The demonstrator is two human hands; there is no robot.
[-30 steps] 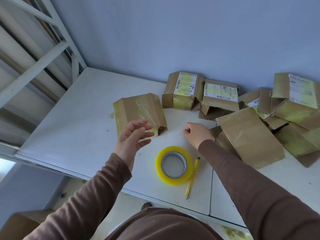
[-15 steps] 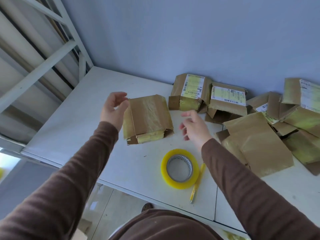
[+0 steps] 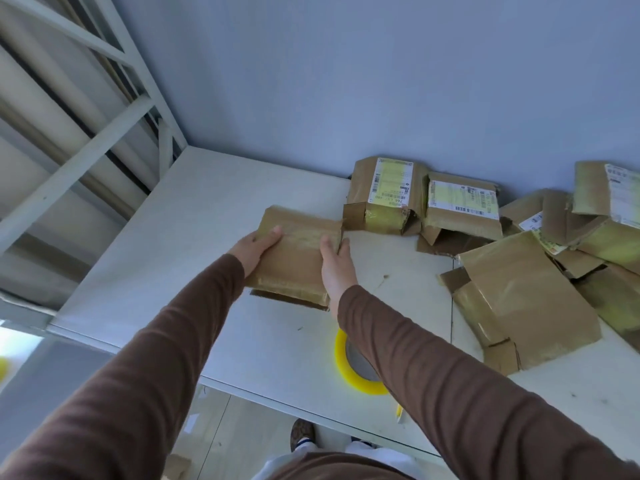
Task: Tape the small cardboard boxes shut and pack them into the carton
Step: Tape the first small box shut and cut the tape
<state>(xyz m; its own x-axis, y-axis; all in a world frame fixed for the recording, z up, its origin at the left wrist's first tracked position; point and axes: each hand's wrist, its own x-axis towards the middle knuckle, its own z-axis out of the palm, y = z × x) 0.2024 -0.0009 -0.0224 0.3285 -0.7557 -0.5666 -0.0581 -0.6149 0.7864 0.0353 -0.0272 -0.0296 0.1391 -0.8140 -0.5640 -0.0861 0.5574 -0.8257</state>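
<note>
Holding a small taped cardboard box [image 3: 298, 251] between both hands, the person keeps it over the white table [image 3: 194, 216], left of centre. Left hand [image 3: 254, 249] grips the box's left edge, thumb on top; right hand [image 3: 336, 265] grips the right edge, fingers wrapped over it. A shadow shows beneath the near edge — the box appears slightly raised or tilted, though contact cannot be confirmed. Yellow tape roll [image 3: 346, 362] lies near the front edge, partly hidden by the right sleeve. Other boxes [image 3: 384, 195] are heaped along the wall — two bear labels.
</note>
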